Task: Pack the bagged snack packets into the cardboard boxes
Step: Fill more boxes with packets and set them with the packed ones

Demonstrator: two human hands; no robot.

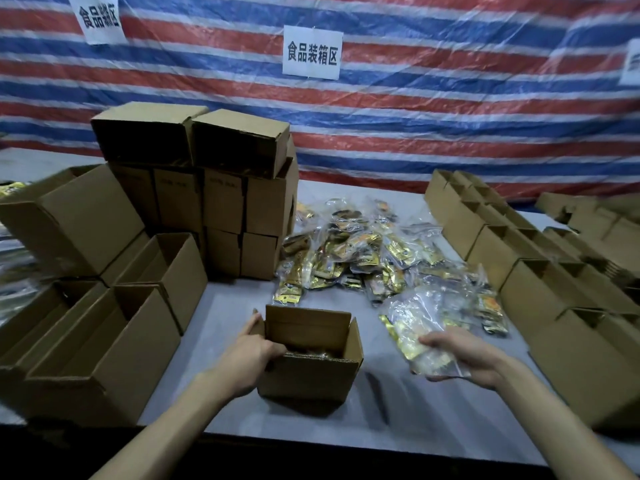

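Progress, as a judgement: partway, with the bulk left to do.

- Stack of shut boxes (221, 199) at 11 o'clock from the working box. Probably the packed output, but their contents are hidden.
- Open boxes (114, 344) at 9 o'clock. The interiors that show look empty.
- Row of open boxes (540, 292) running from 2 to 4 o'clock. The angle hides most of their interiors, so it cannot be told whether they are filled.
- Loose pile of bagged packets (363, 251) on the table (225, 323) at 12 to 1 o'clock. It is large and not yet packed.
- Working box (311, 379) sits at the near centre with its flaps up. Something dark and gold shows low inside, likely packets, but it is too blurred to be sure.
- Clear bag of gold packets (412, 330) is at 3 o'clock, just beside the box and not yet over its opening.
- Left hand (249, 355) grips the box's left wall, with fingers curled over the rim.
- Right hand (464, 355) holds the bag from below, fingers wrapped around it.

Step in hand: put this bag into the working box.
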